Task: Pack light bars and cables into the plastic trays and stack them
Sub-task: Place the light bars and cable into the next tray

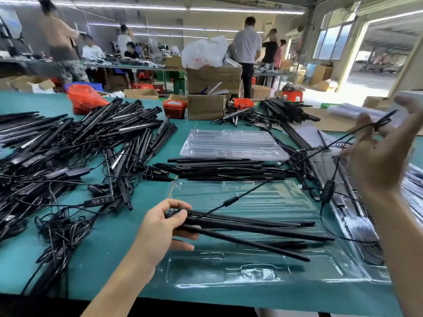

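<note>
A clear plastic tray (263,274) lies on the green table right in front of me. My left hand (164,225) grips the left ends of a bundle of black light bars (258,232) that rests across this tray. My right hand (380,154) is raised at the right, pinching a black cable (270,179) pulled taut from the bundle up to my fingers. An inline controller (327,191) dangles from a cable below that hand. A stack of empty clear trays (229,143) sits further back at the centre.
A big tangled heap of light bars and cables (68,152) covers the left of the table. Loose bars (224,168) lie between the trays. Filled trays (357,216) sit at the right. Cardboard boxes (206,106) and red bins (175,108) stand behind, with people working beyond.
</note>
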`<action>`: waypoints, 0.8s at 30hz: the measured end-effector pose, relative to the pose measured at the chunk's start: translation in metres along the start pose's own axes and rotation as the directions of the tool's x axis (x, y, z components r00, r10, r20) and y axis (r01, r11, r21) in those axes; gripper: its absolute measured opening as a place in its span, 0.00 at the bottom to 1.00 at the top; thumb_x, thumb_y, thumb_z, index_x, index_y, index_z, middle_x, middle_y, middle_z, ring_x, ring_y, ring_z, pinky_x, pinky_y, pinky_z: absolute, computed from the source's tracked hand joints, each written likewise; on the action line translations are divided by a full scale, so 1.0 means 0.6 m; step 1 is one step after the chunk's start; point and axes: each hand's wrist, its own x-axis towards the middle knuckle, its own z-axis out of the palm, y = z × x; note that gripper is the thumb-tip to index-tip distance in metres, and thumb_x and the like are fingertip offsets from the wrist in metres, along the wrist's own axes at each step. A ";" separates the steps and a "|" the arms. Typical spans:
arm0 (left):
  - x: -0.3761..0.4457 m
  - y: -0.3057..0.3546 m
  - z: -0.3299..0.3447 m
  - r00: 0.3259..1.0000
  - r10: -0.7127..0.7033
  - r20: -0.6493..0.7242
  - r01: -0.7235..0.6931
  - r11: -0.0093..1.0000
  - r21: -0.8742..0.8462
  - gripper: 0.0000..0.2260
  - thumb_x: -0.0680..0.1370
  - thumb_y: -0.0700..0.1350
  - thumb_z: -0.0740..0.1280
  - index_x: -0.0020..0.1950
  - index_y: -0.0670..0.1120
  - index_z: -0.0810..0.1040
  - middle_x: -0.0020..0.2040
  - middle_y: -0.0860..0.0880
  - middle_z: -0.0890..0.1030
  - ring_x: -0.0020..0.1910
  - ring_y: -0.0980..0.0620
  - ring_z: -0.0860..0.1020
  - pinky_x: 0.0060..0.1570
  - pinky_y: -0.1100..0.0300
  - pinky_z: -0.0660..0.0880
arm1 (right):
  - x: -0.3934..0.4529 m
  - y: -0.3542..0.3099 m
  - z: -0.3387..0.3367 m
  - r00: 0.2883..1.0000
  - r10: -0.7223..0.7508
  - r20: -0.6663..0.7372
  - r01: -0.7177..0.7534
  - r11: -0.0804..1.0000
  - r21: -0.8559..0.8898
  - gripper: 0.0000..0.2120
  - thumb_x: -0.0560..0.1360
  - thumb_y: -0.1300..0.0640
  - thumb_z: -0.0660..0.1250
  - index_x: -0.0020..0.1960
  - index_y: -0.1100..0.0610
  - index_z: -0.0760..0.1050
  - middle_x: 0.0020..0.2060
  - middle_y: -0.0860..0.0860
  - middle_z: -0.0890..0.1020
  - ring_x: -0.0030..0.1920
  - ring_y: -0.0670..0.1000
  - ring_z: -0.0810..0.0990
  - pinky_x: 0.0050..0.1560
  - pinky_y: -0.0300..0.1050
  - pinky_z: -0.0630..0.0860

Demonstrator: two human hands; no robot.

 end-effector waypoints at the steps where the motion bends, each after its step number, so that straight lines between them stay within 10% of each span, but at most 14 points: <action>1: 0.000 -0.004 0.000 1.000 0.002 -0.018 -0.002 0.999 0.035 0.06 0.83 0.36 0.63 0.51 0.42 0.79 0.45 0.36 0.84 0.32 0.43 0.83 0.23 0.56 0.78 | -0.001 -0.001 -0.001 0.999 -0.034 0.025 0.034 0.999 -0.008 0.26 0.82 0.37 0.57 0.68 0.56 0.64 0.52 0.55 0.81 0.38 0.59 0.82 0.38 0.64 0.81; 6: 0.001 -0.022 -0.014 0.945 0.316 -0.089 -0.184 0.735 0.653 0.06 0.80 0.49 0.66 0.43 0.59 0.76 0.34 0.53 0.80 0.30 0.58 0.75 0.28 0.60 0.71 | -0.002 -0.013 -0.001 0.986 -0.169 0.006 0.168 0.984 0.065 0.18 0.83 0.48 0.62 0.61 0.63 0.72 0.45 0.27 0.77 0.40 0.30 0.76 0.39 0.25 0.70; 10: -0.012 -0.035 -0.012 0.869 0.495 0.023 -0.181 0.274 0.944 0.04 0.76 0.55 0.68 0.50 0.59 0.77 0.48 0.59 0.74 0.51 0.55 0.65 0.46 0.58 0.69 | -0.010 -0.011 0.007 0.969 -0.229 0.094 0.222 0.972 0.083 0.15 0.82 0.53 0.65 0.60 0.64 0.72 0.43 0.45 0.78 0.40 0.30 0.76 0.37 0.24 0.71; 15: -0.026 -0.048 -0.001 0.731 0.515 0.447 -0.638 0.286 0.715 0.03 0.76 0.52 0.71 0.49 0.57 0.79 0.48 0.62 0.74 0.54 0.58 0.70 0.55 0.62 0.68 | -0.022 -0.018 0.019 0.920 -0.279 0.275 0.255 0.959 0.120 0.10 0.78 0.53 0.64 0.55 0.58 0.77 0.44 0.50 0.80 0.40 0.42 0.78 0.43 0.45 0.81; 18: -0.021 -0.064 -0.002 0.767 0.354 0.535 -0.632 0.271 0.726 0.09 0.80 0.60 0.62 0.59 0.63 0.74 0.59 0.68 0.67 0.64 0.66 0.61 0.66 0.64 0.55 | -0.035 -0.011 0.028 0.864 -0.217 0.455 0.198 0.976 0.089 0.11 0.77 0.51 0.65 0.42 0.59 0.76 0.37 0.56 0.80 0.36 0.58 0.76 0.37 0.64 0.77; 24: -0.007 -0.068 -0.011 0.812 0.249 0.527 -0.578 0.222 0.785 0.10 0.82 0.61 0.57 0.63 0.69 0.62 0.63 0.71 0.58 0.66 0.71 0.50 0.64 0.73 0.41 | -0.074 0.015 0.058 0.813 -0.093 0.575 0.087 0.995 0.038 0.15 0.78 0.54 0.68 0.39 0.64 0.78 0.34 0.57 0.80 0.36 0.57 0.77 0.39 0.59 0.76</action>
